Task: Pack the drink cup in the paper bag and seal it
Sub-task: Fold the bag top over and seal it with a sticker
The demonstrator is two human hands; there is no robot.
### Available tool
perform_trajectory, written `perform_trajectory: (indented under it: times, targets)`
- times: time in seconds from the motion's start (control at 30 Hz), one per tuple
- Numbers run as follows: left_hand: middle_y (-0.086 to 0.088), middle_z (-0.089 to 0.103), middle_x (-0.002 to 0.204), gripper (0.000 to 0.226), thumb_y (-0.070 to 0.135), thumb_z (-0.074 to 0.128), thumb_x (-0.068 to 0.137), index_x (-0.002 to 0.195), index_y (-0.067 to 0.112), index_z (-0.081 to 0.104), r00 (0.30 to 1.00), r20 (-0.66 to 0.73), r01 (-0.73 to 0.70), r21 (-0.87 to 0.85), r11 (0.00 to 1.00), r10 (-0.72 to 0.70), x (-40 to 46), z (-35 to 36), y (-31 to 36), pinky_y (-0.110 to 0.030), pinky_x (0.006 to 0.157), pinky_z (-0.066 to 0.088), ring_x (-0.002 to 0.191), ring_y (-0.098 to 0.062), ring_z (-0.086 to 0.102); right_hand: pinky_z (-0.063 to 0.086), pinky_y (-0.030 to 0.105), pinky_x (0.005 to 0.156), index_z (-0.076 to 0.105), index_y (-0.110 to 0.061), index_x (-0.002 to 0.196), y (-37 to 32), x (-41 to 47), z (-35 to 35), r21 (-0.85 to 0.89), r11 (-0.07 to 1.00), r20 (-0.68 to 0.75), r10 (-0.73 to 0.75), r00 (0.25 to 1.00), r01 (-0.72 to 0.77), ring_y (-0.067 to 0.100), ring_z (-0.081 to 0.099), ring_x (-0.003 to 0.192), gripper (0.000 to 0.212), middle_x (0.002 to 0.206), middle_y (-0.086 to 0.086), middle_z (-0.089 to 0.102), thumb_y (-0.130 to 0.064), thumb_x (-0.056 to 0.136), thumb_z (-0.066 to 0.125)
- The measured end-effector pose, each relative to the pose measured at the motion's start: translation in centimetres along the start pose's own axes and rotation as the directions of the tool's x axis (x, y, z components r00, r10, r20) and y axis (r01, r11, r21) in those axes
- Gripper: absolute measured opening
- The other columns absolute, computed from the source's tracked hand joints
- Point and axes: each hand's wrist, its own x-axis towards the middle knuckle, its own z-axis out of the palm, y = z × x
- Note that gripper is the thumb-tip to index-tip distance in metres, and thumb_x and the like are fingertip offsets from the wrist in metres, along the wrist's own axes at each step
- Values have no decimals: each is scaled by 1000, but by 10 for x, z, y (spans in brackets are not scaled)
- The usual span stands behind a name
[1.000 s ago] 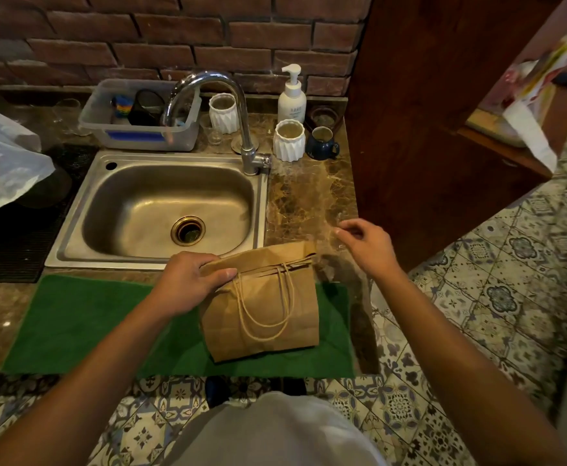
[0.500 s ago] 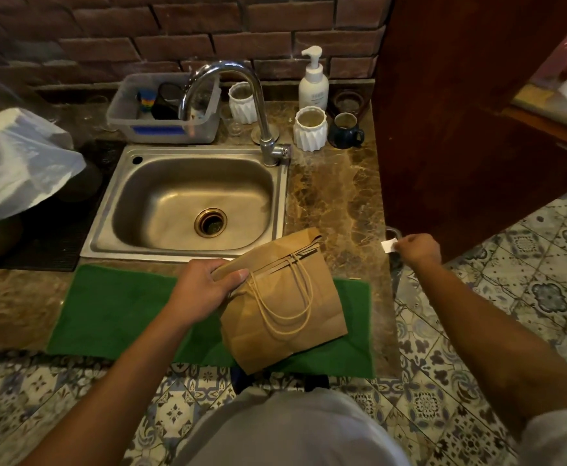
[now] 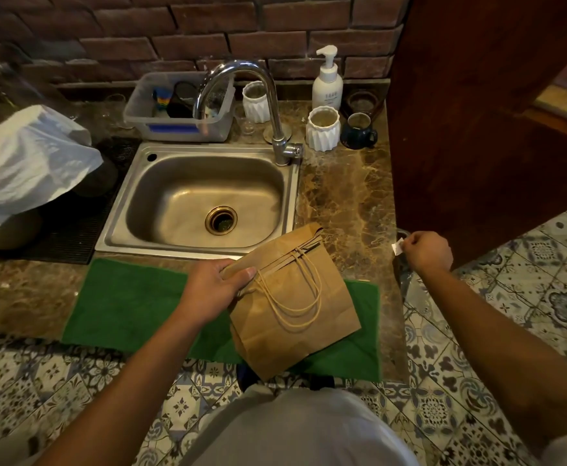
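Now left hand [image 3: 215, 288] round paper bag [image 3: 292, 304]

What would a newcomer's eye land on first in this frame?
Probably the brown paper bag, top folded over, standing on the green mat at the counter's front edge, with the left hand gripping its folded top. Next, the right hand at the counter's right edge, pinching a small white slip, and the steel sink behind.

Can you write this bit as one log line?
left hand: holds paper bag folded shut on green mat | right hand: pinches small white sticker
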Motion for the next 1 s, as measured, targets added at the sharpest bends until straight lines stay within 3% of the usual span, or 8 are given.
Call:
perform_trajectory:
  times: [0.3, 0.43, 0.53, 0.6, 0.7, 0.8, 0.87, 1.0]
  targets:
    - [15, 78, 74, 13, 39, 78, 87, 93, 27, 80, 1000, -3, 4, -17, 1000, -4, -7, 1, -1, -15, 52, 51, 67, -1, 73, 53, 37, 66, 74, -16, 86, -7, -15, 3, -56, 997, -88, -66, 994, 61, 28, 66, 76, 22, 82, 8, 70, -23, 100, 59]
    - [11, 78, 73, 17, 38, 78, 88, 94, 23, 80, 1000, -2, 14, -6, 1000, -14, -7, 2, 0, -18, 52, 53, 65, -4, 74, 42, 29, 62, 74, -17, 95, -26, -14, -20, 51, 982, -200, -170, 965, 183, 20, 61, 72, 18, 84, 2, 70, -30, 99, 63]
    - [7, 79, 76, 16, 41, 77, 88, 93, 25, 79, 1000, 11, 22, 12, 1000, -22, -6, 1, 1, -28, 58, 59, 66, -9, 76, 47, 31, 69, 77, -16, 100, -50, -16, -47, 229, 915, -76, -322, 944, 331, 17, 65, 79, 15, 92, 4, 75, -29, 93, 72]
    - [7, 80, 76, 15, 41, 77, 88, 91, 27, 79, 1000, 22, 2, 24, 1000, -3, -5, 0, 3, -34, 61, 62, 67, -12, 76, 53, 29, 77, 75, -16, 112, -70, -31, -59, 383, 827, -8, -444, 896, 413, 13, 68, 87, 25, 97, 0, 75, -27, 89, 79]
    - [11, 79, 74, 13, 41, 78, 87, 88, 28, 79, 999, 34, -34, 25, 999, 34, -7, -1, 6, -31, 57, 60, 67, -12, 76, 56, 16, 83, 61, -28, 132, -102, -64, -68, 603, 645, 99, -644, 759, 470, 1, 71, 94, 52, 97, -7, 76, -25, 85, 82]
    - [15, 78, 75, 10, 42, 77, 87, 87, 32, 79, 996, 66, -60, 55, 997, 56, -9, -1, 7, -31, 61, 58, 69, -9, 75, 59, 23, 88, 51, -48, 134, -127, -94, -67, 647, 572, 184, -759, 624, 504, 3, 71, 104, 62, 107, -6, 75, -23, 86, 81]
    - [15, 78, 77, 8, 41, 77, 88, 86, 32, 79, 994, 90, -68, 69, 995, 62, -10, -2, 7, -34, 64, 61, 69, -7, 74, 58, 30, 92, 59, -47, 125, -142, -112, -64, 624, 543, 208, -809, 550, 562, 4, 71, 104, 51, 108, -8, 74, -22, 86, 81]
    - [9, 78, 72, 12, 35, 78, 89, 82, 25, 79, 988, 124, -100, 81, 992, 89, -13, -7, 8, -33, 61, 56, 61, -5, 70, 57, 43, 89, 76, -21, 98, -163, -129, -71, 556, 504, 267, -861, 432, 661, 12, 68, 93, 14, 97, -7, 71, -25, 86, 81]
